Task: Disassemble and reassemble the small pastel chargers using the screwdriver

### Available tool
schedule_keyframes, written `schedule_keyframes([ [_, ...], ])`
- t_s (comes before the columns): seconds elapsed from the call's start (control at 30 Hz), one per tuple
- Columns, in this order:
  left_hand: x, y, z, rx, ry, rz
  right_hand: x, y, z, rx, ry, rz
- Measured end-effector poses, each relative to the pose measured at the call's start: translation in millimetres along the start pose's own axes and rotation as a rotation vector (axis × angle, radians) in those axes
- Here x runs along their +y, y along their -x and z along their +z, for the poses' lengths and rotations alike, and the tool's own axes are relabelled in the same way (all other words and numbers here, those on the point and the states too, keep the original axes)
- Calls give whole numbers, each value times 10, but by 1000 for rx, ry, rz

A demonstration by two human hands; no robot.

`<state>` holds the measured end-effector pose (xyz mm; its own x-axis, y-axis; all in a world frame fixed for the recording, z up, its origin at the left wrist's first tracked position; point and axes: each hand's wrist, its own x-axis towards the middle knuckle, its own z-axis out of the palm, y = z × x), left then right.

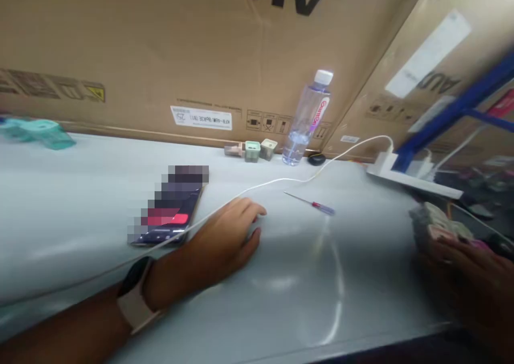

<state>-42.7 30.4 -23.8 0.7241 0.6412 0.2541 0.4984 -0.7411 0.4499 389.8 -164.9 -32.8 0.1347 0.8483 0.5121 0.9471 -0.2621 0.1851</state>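
Observation:
My left hand (pixel 225 241) rests on the pale grey table (pixel 80 203), fingers curled loosely downward with nothing visible in them. A white cable (pixel 277 181) runs just past its knuckles. A smartphone (pixel 171 219) lies just left of it, its screen lit with a red band. My left wrist wears a dark watch (pixel 134 283). At the right edge my right hand (pixel 466 267) grips a blurred small circuit-like part (pixel 436 222) with wires. A thin screwdriver with a red and blue handle (pixel 313 203) lies between the hands.
Large cardboard boxes (pixel 201 48) stand along the table's back. A clear water bottle (pixel 307 118) stands by them, with small plug adapters (pixel 252 150) and a black cap (pixel 316 159) nearby. A white power strip (pixel 413 179) sits at right; teal items (pixel 40 131) at far left.

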Motion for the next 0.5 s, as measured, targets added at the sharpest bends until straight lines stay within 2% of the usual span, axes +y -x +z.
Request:
schedule_keyframes([
  [0.03, 0, 1, -3, -6, 2, -1, -84, -24, -19, -15, 5, -61],
  [0.1, -1, 3, -9, -12, 5, -4, -224, -66, -29, 92, -11, -181],
  [0.17, -3, 4, -13, -9, 10, -8, -319, -82, -5, 146, -13, -190],
  [0.37, -6, 2, -22, 5, 32, -13, -564, -60, 11, 181, -146, -84],
  [0.5, -9, -2, -20, 15, 39, -20, -585, -51, -64, 197, -70, 127],
])
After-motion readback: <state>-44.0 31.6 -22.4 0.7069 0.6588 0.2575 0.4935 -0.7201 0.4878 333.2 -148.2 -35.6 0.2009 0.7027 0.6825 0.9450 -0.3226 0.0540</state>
